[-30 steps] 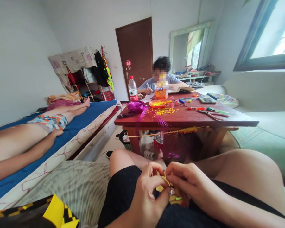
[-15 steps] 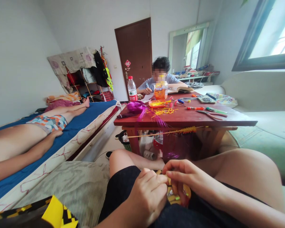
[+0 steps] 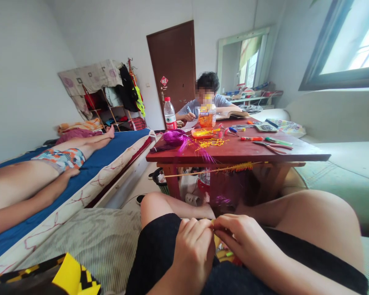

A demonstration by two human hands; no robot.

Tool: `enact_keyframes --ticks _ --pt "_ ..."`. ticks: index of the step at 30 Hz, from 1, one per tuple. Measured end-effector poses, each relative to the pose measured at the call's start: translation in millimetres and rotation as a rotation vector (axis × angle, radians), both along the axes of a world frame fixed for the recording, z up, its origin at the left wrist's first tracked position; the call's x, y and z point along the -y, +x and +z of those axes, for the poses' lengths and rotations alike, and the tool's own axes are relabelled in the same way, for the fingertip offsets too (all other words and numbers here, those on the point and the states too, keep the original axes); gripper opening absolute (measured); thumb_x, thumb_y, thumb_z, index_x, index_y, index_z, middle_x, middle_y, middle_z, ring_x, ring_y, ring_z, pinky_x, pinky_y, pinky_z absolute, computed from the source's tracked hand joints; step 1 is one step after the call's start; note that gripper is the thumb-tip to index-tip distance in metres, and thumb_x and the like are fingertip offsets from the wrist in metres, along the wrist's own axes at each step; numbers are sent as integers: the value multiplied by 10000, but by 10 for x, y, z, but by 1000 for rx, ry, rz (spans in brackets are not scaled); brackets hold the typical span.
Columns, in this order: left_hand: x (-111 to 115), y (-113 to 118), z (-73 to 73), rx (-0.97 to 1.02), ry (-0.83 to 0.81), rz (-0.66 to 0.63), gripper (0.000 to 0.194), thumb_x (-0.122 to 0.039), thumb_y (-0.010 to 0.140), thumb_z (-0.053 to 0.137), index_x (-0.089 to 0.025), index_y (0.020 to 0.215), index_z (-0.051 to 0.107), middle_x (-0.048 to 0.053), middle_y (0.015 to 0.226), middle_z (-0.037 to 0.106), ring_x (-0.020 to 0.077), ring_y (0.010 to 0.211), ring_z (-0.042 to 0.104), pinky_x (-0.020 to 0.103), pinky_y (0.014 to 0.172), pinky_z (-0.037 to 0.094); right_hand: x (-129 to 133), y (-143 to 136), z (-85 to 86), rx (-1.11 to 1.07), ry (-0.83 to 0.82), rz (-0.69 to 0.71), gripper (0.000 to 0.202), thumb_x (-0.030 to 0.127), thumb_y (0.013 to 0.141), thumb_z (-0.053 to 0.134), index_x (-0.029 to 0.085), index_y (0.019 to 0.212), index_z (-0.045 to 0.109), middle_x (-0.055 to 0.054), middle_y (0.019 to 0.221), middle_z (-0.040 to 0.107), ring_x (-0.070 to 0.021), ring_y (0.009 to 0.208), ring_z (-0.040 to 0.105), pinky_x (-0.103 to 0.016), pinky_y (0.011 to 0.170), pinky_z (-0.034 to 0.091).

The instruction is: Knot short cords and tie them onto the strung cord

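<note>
Over my lap, my left hand (image 3: 194, 248) is closed in a fist, its back toward me. My right hand (image 3: 245, 235) meets it at the fingertips in a pinch. A small yellowish bit shows between the two hands, but fingers hide most of it and I cannot tell its kind. Below them, partly covered by the hands and my dark shorts (image 3: 155, 250), sits a yellow container (image 3: 227, 255) with small coloured bits in or on it.
Ahead stands a red table (image 3: 233, 149) with purple strands (image 3: 175, 138), an orange tray (image 3: 199, 133), a water bottle (image 3: 169, 114) and pliers (image 3: 272, 147). A person (image 3: 207, 96) writes behind it. Another person lies on the bed (image 3: 126, 143) at left.
My right hand's fingers have lowered and closed in against my left fist, covering more of the small piece and the yellow container. The table items stay in place.
</note>
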State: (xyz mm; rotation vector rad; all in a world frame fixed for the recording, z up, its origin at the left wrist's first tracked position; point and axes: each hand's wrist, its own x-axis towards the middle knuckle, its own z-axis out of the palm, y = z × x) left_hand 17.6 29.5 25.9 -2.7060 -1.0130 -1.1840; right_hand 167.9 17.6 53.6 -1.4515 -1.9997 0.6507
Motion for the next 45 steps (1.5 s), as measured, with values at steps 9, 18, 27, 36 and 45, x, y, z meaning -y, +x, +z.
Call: enact_keyframes --ticks 9,18,27,36,45 --pt "139 -102 47 3 -478 59 218 -30 646 625 -189 795 627 38 892 629 199 843 555 336 762 432 167 5 -441 -824 -488 63 206 323 678 616 152 620 517 58 526 438 -71 448 385 -193 421 352" --pt "231 -74 -35 51 -410 13 134 -41 671 624 -166 671 576 -1 694 644 160 704 563 305 703 410 220 -42 -534 -1055 -665 91 318 411 607 698 130 584 551 42 484 494 -54 382 423 -183 394 343" --pt "242 -93 -62 79 -404 8 135 -52 669 642 -165 653 570 -9 660 641 155 678 562 294 681 403 240 -64 -557 -1109 -695 86 278 367 618 690 122 570 568 38 486 505 -50 380 431 -176 391 324" --pt "260 -68 -105 161 -557 32 103 -73 692 587 -159 637 573 20 677 632 175 709 562 307 702 404 248 -88 -544 -1009 -669 43 350 455 595 680 143 581 522 50 488 470 -58 394 404 -195 412 321" --pt "206 -44 -78 172 -995 197 99 -145 676 505 -172 584 531 14 650 560 173 683 513 273 647 361 353 -119 -594 -106 29 10 179 178 826 418 180 724 565 -40 688 611 -161 632 555 -254 590 409"
